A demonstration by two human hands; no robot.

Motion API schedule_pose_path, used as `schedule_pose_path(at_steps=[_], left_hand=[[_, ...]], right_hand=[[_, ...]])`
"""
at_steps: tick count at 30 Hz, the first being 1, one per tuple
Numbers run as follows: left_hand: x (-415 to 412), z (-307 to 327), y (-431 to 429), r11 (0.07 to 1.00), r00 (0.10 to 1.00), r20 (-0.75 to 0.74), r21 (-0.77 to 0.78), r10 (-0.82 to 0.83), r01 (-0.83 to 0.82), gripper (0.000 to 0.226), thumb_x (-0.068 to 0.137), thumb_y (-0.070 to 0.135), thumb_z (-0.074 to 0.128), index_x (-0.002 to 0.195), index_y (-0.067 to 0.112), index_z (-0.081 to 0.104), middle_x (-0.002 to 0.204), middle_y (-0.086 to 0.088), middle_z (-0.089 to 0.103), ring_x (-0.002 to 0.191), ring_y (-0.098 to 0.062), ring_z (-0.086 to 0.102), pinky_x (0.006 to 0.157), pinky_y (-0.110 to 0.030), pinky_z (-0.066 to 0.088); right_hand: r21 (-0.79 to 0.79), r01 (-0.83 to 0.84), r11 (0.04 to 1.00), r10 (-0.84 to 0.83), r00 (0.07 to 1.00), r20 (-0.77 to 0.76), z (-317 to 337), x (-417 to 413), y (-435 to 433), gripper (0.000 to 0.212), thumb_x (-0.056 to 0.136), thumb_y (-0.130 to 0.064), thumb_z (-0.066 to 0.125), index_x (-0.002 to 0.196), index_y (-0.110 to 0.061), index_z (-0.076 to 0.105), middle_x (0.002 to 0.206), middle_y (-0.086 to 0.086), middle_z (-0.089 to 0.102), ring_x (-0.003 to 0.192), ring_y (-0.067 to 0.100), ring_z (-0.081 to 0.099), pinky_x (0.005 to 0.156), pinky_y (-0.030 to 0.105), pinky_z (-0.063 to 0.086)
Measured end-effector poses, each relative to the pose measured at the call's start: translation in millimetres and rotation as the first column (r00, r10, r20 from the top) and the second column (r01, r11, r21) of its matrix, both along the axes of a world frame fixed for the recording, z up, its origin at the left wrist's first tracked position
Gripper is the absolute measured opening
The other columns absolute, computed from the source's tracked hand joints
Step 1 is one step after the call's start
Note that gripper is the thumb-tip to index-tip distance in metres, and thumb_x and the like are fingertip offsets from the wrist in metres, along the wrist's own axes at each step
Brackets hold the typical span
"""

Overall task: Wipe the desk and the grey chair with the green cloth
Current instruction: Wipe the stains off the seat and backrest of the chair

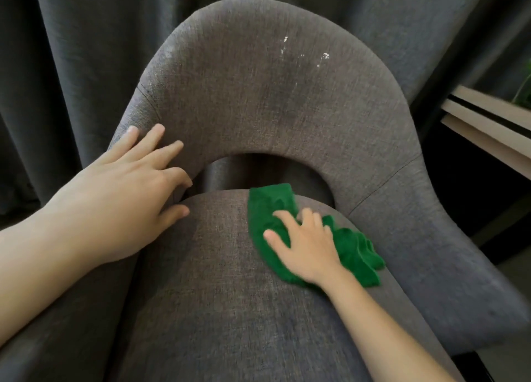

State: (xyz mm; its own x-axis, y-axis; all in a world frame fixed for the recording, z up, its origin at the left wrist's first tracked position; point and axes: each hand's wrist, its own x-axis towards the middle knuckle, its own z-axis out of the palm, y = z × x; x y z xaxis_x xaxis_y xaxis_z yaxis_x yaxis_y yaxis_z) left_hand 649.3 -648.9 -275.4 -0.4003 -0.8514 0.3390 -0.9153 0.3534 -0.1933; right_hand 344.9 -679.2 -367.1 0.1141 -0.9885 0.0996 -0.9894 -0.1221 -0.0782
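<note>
The grey chair [258, 108] fills most of the view, its curved backrest rising at the top and its rounded seat spreading below, with an open gap between the two. The green cloth [353, 252] lies crumpled on the back part of the seat, just under that gap and toward the chair's right armrest. The right hand [307, 246] lies flat on top of the cloth with its fingers spread, pressing it down onto the seat fabric rather than pinching it; bunches of cloth stick out past the fingertips and beside the wrist. The left hand [123, 197] rests on the chair where the left armrest curves up into the backrest, palm down, fingers loosely spread and holding nothing, the thumb touching the edge of the seat. A few white flecks [304, 51] mark the upper right of the backrest. Behind the chair hangs a dark grey curtain [71, 65], and to the chair's right the pale edge of a tabletop [488, 122] shows.
</note>
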Motion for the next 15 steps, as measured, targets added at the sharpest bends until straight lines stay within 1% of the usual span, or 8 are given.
schedule_pose_path(at_steps=[2,3,6,8,10,12,13,15], left_hand=[[0.2,-3.4,-1.3,0.998,1.0,-0.003,-0.053,0.02,-0.02,0.059,0.07,0.049,0.071,0.119,0.016,0.07,0.144,-0.024,0.05,0.139,-0.045,0.037,0.11,-0.062,0.027],[0.3,-4.3,-1.5,0.997,0.999,-0.011,-0.071,0.031,-0.031,0.069,0.069,0.049,0.072,0.127,0.012,0.065,0.147,-0.026,0.045,0.14,-0.045,0.034,0.108,-0.064,0.029],[0.9,-4.4,0.5,0.996,0.999,0.004,-0.082,0.047,-0.046,0.089,0.068,0.056,0.07,0.141,0.008,0.05,0.153,-0.027,0.036,0.143,-0.044,0.03,0.108,-0.064,0.03],[0.5,-1.5,3.1,0.996,0.998,0.027,-0.077,0.055,-0.052,0.093,0.069,0.059,0.067,0.145,0.009,0.047,0.154,-0.027,0.035,0.144,-0.043,0.029,0.11,-0.061,0.029],[-0.2,0.1,6.1,0.996,0.996,0.038,-0.045,0.076,-0.074,0.094,0.074,0.064,0.06,0.151,0.015,0.036,0.16,-0.024,0.023,0.149,-0.039,0.016,0.115,-0.058,0.022],[-0.1,-1.2,6.3,0.994,0.994,0.035,-0.004,0.105,-0.105,0.094,0.08,0.069,0.044,0.156,0.024,0.013,0.165,-0.016,0.0,0.151,-0.031,-0.008,0.121,-0.051,0.007],[0.3,-1.3,6.1,0.994,0.994,0.032,0.004,0.108,-0.108,0.093,0.081,0.07,0.039,0.156,0.026,0.007,0.165,-0.014,-0.008,0.15,-0.028,-0.015,0.121,-0.049,0.001],[0.4,-0.6,5.8,0.995,0.994,0.028,0.013,0.102,-0.103,0.091,0.083,0.069,0.037,0.157,0.026,0.004,0.165,-0.013,-0.012,0.149,-0.027,-0.019,0.12,-0.048,-0.003]], right_hand=[[-0.064,-0.175,0.983,0.175,0.984,0.009,-4.3,17.5,43.9,0.058,0.093,-0.077,0.02,0.138,-0.045,0.039,0.106,-0.003,0.037,0.106,0.022,0.04,0.087,0.047,0.041],[-0.091,-0.241,0.966,0.244,0.97,0.02,-8.0,23.7,62.1,0.055,0.093,-0.077,0.02,0.135,-0.047,0.04,0.102,-0.006,0.033,0.1,0.02,0.039,0.082,0.044,0.041],[-0.076,-0.309,0.948,0.314,0.947,0.071,-11.4,22.6,72.1,0.051,0.093,-0.078,0.02,0.133,-0.051,0.038,0.099,-0.01,0.029,0.094,0.015,0.034,0.079,0.038,0.039],[-0.057,-0.27,0.961,0.273,0.96,0.055,-6.0,14.6,47.2,0.051,0.092,-0.077,0.022,0.134,-0.051,0.037,0.098,-0.009,0.029,0.095,0.016,0.034,0.082,0.039,0.04],[-0.05,-0.17,0.984,0.17,0.985,-0.002,-1.8,4.8,10.3,0.052,0.093,-0.075,0.024,0.137,-0.05,0.037,0.103,-0.006,0.034,0.104,0.022,0.041,0.089,0.044,0.042],[-0.005,-0.006,1.0,0.006,1.0,0.01,0.1,-5.3,-25.5,0.054,0.095,-0.073,0.026,0.141,-0.047,0.037,0.121,0.003,0.044,0.122,0.031,0.041,0.1,0.049,0.04],[0.013,0.059,0.998,-0.059,0.998,0.033,-0.6,-8.0,-37.4,0.056,0.095,-0.072,0.027,0.143,-0.045,0.037,0.131,0.008,0.045,0.129,0.033,0.039,0.104,0.051,0.038],[0.011,0.137,0.99,-0.137,0.99,0.04,-4.9,-5.9,-46.6,0.06,0.096,-0.072,0.027,0.146,-0.042,0.038,0.142,0.013,0.043,0.135,0.035,0.035,0.108,0.054,0.033]])
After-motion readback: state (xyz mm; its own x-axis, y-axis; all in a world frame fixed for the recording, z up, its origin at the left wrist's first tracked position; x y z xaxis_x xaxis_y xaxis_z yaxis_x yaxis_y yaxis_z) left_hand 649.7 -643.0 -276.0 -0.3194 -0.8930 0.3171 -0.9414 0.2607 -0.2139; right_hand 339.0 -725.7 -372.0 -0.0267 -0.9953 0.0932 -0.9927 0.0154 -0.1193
